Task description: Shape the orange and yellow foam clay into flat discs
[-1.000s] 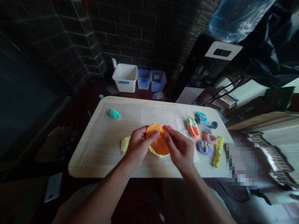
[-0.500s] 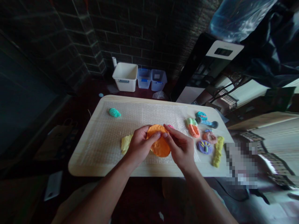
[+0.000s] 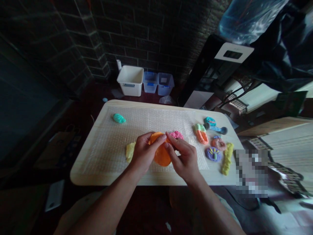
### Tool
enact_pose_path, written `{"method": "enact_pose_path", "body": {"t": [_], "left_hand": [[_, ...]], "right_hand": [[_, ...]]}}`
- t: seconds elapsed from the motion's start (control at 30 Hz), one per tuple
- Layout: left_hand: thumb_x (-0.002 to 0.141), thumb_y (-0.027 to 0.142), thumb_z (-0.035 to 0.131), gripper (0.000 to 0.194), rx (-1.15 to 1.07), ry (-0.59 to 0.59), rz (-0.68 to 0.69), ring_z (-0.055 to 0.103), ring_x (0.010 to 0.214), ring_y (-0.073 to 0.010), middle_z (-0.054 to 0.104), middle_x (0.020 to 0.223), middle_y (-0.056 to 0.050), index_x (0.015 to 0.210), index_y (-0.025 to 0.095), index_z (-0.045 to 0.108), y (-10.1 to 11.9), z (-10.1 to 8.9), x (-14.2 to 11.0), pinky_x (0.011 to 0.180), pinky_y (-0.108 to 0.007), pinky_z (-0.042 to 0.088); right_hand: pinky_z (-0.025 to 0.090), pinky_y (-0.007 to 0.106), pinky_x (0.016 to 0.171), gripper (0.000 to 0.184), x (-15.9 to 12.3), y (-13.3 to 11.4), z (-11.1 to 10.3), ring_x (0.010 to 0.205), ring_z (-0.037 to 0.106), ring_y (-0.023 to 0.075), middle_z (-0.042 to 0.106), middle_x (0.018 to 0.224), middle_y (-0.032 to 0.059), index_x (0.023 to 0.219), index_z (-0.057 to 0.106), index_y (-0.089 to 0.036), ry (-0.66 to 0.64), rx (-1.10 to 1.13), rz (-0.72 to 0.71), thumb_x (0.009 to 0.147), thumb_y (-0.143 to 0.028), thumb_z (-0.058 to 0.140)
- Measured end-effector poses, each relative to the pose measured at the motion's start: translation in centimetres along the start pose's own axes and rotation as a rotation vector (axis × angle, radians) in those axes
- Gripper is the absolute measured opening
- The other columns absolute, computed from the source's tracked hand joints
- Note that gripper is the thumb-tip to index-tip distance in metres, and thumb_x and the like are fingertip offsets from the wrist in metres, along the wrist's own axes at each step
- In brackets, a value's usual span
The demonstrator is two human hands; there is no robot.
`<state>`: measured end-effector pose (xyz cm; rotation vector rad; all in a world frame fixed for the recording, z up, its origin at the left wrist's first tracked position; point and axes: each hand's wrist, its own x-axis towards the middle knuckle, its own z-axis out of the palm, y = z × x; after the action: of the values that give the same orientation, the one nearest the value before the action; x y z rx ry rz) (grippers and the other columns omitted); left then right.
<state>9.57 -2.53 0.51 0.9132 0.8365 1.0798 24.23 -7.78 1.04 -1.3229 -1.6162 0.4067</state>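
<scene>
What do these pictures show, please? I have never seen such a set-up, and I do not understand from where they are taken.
There is no machine here, only a person's two bare hands. One camera, worn on the person's head, takes every picture, looking forward and down. The left hand and the right hand together hold a thin orange piece over a pale table, partly covered with bubble wrap. A green lump lies at the far left, a pale yellow piece beside the left hand, and a pink piece just beyond the right. Several coloured shapes lie further right, including a purple disc and a long yellow strip.
</scene>
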Motion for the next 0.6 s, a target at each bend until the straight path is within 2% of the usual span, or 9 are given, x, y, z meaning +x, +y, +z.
{"method": "enact_pose_path", "body": {"t": [0.13,0.33,0.47,0.6], "left_hand": [[0.084,0.038,0.087,0.024,-0.016,-0.007,-0.027,0.061,0.077,-0.0140,0.069,0.081,-0.001,0.084,0.017,0.076,0.15,-0.01,0.03,0.070,-0.023,0.049],[0.086,0.040,0.084,0.025,0.008,-0.048,-0.027,0.059,0.078,-0.0149,0.066,0.082,-0.001,0.085,0.017,0.075,0.08,-0.29,0.05,0.070,-0.024,0.047],[0.088,0.041,0.081,0.024,0.040,-0.077,-0.032,0.060,0.085,-0.0172,0.066,0.086,-0.002,0.084,0.018,0.074,-0.30,-0.61,0.18,0.077,-0.025,0.049],[0.093,0.041,0.075,0.025,0.080,-0.107,-0.012,0.060,0.088,-0.0174,0.064,0.089,-0.002,0.082,0.019,0.072,-0.53,-0.85,0.31,0.080,-0.026,0.048]], "right_hand": [[0.055,0.033,0.069,0.044,0.06,-0.04,0.06,0.076,0.066,0.0178,0.076,0.092,0.0055,0.148,0.067,-0.023,0.003,-0.022,-0.039,0.103,-0.024,0.064],[0.051,0.032,0.064,0.036,0.33,-0.13,-0.20,0.073,0.064,0.0174,0.073,0.087,0.0055,0.140,0.074,-0.023,-0.054,0.003,-0.042,0.106,-0.025,0.061],[0.052,0.034,0.070,0.038,0.43,0.11,-0.35,0.078,0.065,0.0183,0.073,0.088,0.0050,0.142,0.073,-0.024,-0.023,0.034,-0.037,0.104,-0.025,0.065],[0.048,0.032,0.064,0.032,0.57,0.25,-0.46,0.072,0.062,0.0171,0.070,0.080,0.0037,0.133,0.078,-0.024,-0.061,0.048,-0.026,0.105,-0.022,0.064]]}}
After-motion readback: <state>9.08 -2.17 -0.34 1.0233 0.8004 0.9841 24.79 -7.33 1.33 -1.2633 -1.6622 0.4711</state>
